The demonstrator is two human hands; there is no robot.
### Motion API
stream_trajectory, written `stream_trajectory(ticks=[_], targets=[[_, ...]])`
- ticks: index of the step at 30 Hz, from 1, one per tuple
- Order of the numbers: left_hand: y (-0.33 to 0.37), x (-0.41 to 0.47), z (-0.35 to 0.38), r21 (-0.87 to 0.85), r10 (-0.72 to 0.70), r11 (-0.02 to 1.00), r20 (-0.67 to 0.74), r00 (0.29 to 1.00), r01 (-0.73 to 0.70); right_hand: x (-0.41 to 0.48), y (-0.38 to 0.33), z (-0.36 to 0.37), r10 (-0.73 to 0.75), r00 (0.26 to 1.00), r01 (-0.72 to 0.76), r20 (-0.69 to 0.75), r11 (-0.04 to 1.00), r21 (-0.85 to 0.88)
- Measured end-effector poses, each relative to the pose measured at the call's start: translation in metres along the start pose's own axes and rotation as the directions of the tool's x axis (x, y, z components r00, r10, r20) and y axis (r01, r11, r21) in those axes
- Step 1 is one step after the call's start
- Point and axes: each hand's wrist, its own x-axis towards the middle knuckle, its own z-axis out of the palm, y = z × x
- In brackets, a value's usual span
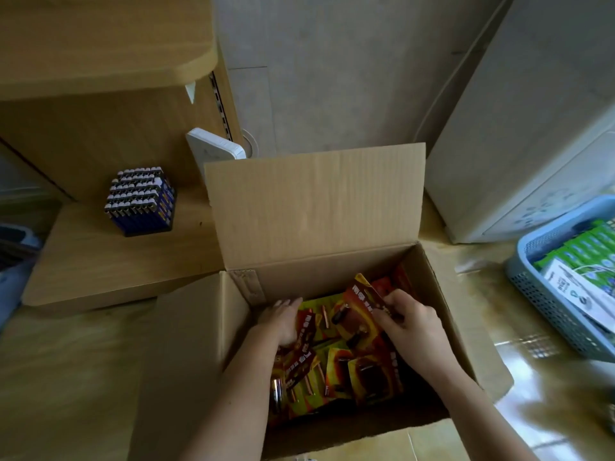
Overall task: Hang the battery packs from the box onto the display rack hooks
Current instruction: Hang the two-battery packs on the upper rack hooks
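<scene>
Head view, stock listed by bulk.

1. Pale wood-grain shelving unit (100,44), left side. Near the middle of its lower shelf stands a dark blue cube-shaped block of small capped cylinders (139,201).
2. White panelled cabinet (519,128), right side.
3. Open brown cardboard box (316,201) on the glossy tiled floor, far flap upright and left flap folded out.
4. Light blue perforated plastic basket (545,304) on the floor at right, holding green and white packets.
5. Heap of red, yellow and green carded battery packs (336,367), loose across the box's bottom.
6. Right hand (412,324), inside the box, pinches one red-and-orange carded battery pack (362,297) by its edge. The card is tipped up above the heap, toward the box's far right corner.
7. Left hand (283,319), fingers straight, lies on the heap against the box's left wall and grasps nothing.

Step in hand, as judged: picking a pack out of the box. No rack hooks are in view, so no hanging can be confirmed.

Next move, as judged: lift the pinched card clear of its neighbours, find its hang-hole end, and carry it to a hook.

Writing: white characters on the packs' red bands and print on the basket's packets, all too blurred to read.
</scene>
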Motion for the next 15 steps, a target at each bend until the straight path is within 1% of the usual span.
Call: stream_trajectory(ticks=[3,6,7,11,13,15], targets=[[-0.002,0.002,0.002,0.119,0.029,0.992,0.046,0.999,-0.034,-0.005,0.008,-0.005,-0.019,1.0,0.019,0.0,1.0,0.024],[-0.005,0.004,-0.002,0.275,0.059,0.959,0.059,0.997,-0.073,-0.01,0.01,-0.012,0.006,1.0,-0.006,0.006,0.997,0.081],[-0.005,0.005,-0.002,0.302,0.069,0.95,0.064,0.996,-0.085,-0.011,0.01,-0.013,0.015,1.0,-0.015,0.006,0.996,0.088],[-0.004,0.007,0.001,0.215,0.064,0.973,0.122,0.99,-0.089,-0.01,0.012,-0.013,0.013,1.0,-0.015,0.018,0.996,0.088],[-0.004,0.006,-0.001,0.276,0.046,0.957,0.153,0.987,-0.087,-0.009,0.011,-0.012,0.006,1.0,-0.009,0.02,0.994,0.105],[-0.002,0.007,-0.006,0.39,0.05,0.915,0.159,0.986,-0.109,-0.008,0.01,-0.01,0.007,1.0,-0.009,0.016,0.992,0.128]])
